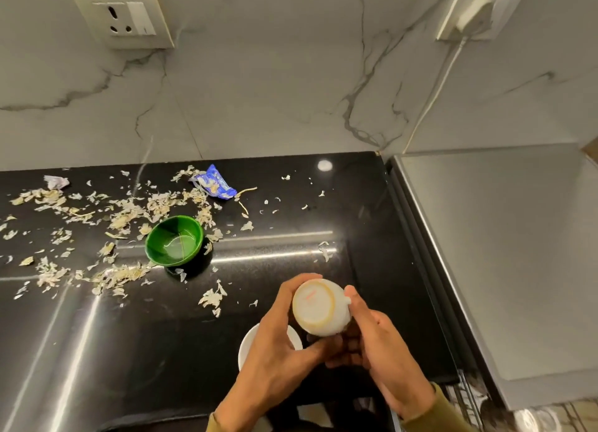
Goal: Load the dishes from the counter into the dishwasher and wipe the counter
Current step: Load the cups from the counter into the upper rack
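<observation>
White cup (320, 308) between both hands (323, 350)

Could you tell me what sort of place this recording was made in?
Most likely a home kitchen. A glossy black counter meets a marble-look wall with a socket; a green bowl sits among scattered peelings, and both hands hold a white cup upside down above it.

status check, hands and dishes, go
Left hand and right hand both gripping upturned white cup. Green bowl, white saucer on counter. Peel scraps, blue wrapper unwiped.
</observation>
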The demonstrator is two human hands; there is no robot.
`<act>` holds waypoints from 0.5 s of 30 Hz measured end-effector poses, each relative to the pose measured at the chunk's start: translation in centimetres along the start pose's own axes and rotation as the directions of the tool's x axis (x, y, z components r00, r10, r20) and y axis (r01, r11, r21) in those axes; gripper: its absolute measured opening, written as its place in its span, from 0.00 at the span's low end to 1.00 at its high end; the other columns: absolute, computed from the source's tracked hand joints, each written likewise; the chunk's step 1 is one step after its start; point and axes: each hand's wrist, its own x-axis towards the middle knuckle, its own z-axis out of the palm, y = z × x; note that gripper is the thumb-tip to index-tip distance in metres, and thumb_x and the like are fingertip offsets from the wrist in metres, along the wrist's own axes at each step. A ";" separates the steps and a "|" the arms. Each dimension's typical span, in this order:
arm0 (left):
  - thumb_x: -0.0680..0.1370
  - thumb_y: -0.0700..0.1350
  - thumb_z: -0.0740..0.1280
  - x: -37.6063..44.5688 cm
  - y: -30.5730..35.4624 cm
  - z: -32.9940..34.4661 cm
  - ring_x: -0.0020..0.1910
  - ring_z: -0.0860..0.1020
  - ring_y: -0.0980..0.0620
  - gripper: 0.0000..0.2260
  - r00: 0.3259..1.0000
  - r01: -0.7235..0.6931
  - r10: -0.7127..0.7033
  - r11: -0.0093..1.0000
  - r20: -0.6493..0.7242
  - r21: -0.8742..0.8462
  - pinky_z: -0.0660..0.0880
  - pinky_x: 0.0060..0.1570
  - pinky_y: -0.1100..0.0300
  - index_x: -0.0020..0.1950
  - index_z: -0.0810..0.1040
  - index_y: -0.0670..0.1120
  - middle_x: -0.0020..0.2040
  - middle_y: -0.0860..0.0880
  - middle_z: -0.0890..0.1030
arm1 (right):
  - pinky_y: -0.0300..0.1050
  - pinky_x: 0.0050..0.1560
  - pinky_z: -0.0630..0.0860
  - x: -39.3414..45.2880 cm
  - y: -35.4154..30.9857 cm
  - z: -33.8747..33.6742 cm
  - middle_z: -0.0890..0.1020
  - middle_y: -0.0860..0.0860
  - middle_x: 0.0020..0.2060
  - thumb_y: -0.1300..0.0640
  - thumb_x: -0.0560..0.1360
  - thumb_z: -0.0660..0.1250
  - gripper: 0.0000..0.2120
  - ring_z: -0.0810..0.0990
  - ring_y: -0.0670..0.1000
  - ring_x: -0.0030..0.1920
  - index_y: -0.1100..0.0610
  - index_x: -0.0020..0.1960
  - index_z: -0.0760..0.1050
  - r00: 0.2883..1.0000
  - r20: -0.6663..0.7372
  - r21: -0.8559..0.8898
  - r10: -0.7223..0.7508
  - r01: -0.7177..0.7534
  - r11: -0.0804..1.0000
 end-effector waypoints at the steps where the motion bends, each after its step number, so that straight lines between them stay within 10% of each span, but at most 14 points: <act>1: 0.69 0.41 0.80 -0.1 -0.1 0.0 0.64 0.77 0.54 0.33 1.000 0.001 -0.001 1.000 -0.008 0.007 0.75 0.63 0.56 0.70 0.69 0.53 0.63 0.57 0.79 | 0.53 0.49 0.82 -0.3 0.3 0.2 0.86 0.59 0.46 0.37 0.78 0.52 0.27 0.85 0.57 0.48 0.55 0.59 0.79 1.000 -0.009 0.004 -0.001 0.001 1.000; 15: 0.63 0.61 0.76 -5.6 4.3 5.2 0.58 0.78 0.64 0.30 0.995 -0.073 0.073 0.997 -0.060 0.002 0.73 0.53 0.72 0.63 0.73 0.60 0.56 0.64 0.81 | 0.45 0.47 0.82 -9.4 3.4 -4.7 0.86 0.52 0.44 0.44 0.75 0.57 0.22 0.85 0.52 0.42 0.57 0.59 0.76 0.977 -0.065 -0.049 -0.205 0.202 0.978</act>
